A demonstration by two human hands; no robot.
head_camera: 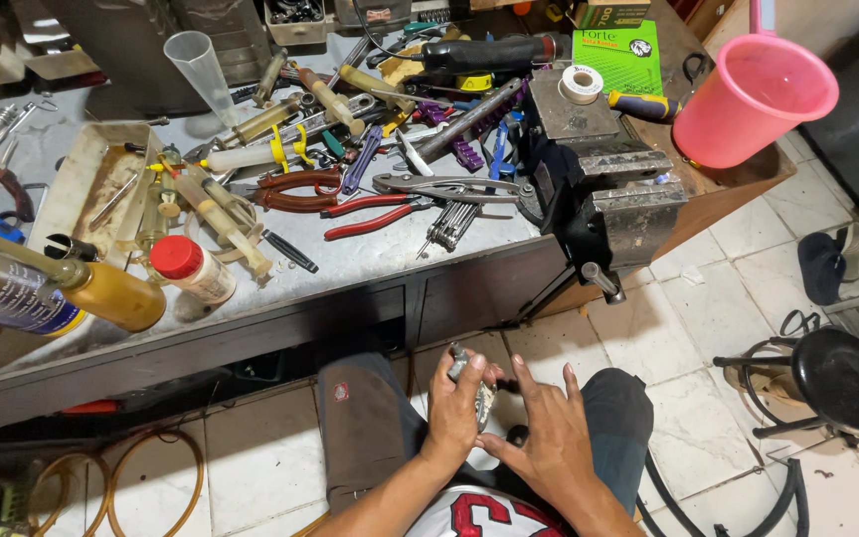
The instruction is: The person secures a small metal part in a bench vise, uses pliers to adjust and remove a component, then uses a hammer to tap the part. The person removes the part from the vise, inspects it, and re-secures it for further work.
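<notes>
Your left hand (457, 406) has a closed grip on the small grey metal part (471, 383) over your lap below the cluttered counter (390, 261), so keep it steady while your open right hand (547, 436) hovers beside it.

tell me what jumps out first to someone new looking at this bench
A pink plastic bucket glows at the workbench's far right corner, beside a heavy bench vise. Red-handled pliers lie amid the tool clutter. Below, the left hand grips a small metal part, the right hand open beside it.

Workshop: tool-strewn workbench (370, 261) with a bench vise (613, 204).
</notes>
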